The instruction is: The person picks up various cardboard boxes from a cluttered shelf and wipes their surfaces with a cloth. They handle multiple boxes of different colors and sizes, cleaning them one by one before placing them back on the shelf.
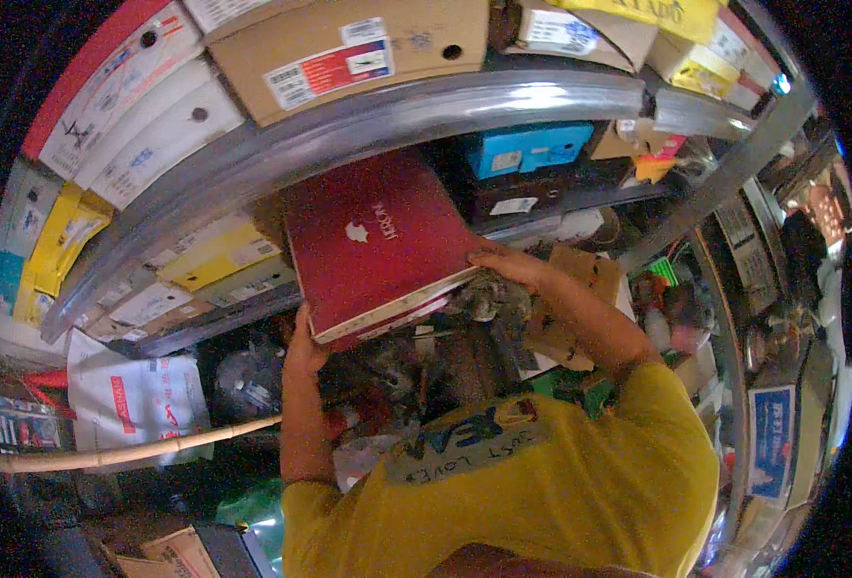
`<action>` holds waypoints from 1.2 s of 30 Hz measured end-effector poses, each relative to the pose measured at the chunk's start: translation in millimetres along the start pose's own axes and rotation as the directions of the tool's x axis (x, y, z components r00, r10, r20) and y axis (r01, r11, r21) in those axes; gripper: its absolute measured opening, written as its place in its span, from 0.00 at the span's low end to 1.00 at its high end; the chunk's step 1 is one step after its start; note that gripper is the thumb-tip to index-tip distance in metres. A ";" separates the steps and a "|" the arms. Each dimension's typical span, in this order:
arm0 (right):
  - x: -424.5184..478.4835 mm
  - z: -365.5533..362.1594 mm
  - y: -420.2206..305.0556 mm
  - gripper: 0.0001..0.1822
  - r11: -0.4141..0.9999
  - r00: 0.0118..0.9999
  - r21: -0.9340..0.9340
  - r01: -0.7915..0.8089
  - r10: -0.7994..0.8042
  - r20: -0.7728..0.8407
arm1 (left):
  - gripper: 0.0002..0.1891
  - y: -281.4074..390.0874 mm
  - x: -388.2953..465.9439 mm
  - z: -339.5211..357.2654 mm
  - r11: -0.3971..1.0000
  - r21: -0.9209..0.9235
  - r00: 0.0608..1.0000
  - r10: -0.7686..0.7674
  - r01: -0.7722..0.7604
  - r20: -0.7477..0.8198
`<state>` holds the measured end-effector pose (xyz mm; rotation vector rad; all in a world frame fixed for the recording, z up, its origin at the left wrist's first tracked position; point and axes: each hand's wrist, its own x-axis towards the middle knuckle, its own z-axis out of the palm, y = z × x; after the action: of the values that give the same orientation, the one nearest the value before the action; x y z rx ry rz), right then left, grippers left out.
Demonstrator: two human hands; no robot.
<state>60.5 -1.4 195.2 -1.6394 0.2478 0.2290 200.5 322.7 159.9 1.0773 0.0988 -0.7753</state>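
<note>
A dark red cardboard box (382, 238) with a white emblem and lettering on its lid lies between my two hands, tilted, its far end inside a metal shelf opening. My left hand (305, 343) grips its near left corner. At the near right corner, my right hand (509, 265) has its fingers against the side; the thumb and the underside are hard to see. A pale edge runs along the near side of the lid, and a second red edge shows just below it. Left of the red box, cartons with a yellow band (227, 253) lie on the same shelf.
A curved-looking metal shelf rail (426, 108) crosses above, with brown and white cartons (158, 155) on it. A blue box (531, 148) sits further right. A bamboo pole (144, 446) and a white printed bag (137, 394) are at left. A metal post (722, 173) slants at right.
</note>
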 end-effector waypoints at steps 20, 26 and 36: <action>-209.7 -50.5 138.2 0.35 0.993 0.975 0.012 0.121 -0.121 0.187 | 0.44 -225.4 -208.0 88.7 0.978 0.125 0.978 0.182 -0.168 -0.106; -297.6 -97.4 232.0 0.33 0.973 0.982 0.165 -0.160 0.175 -0.076 | 0.44 -288.7 -143.3 122.1 0.944 0.168 0.959 -0.276 0.284 -0.067; -327.9 -87.4 335.2 0.35 0.970 0.824 0.230 -0.082 0.196 -0.532 | 0.37 -342.8 1.4 191.2 0.831 0.542 0.931 -0.288 0.127 0.224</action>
<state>-351.9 -107.1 -20.0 -1.4558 0.8127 -0.1682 -63.1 82.4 -4.0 1.4638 -0.2725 -1.2018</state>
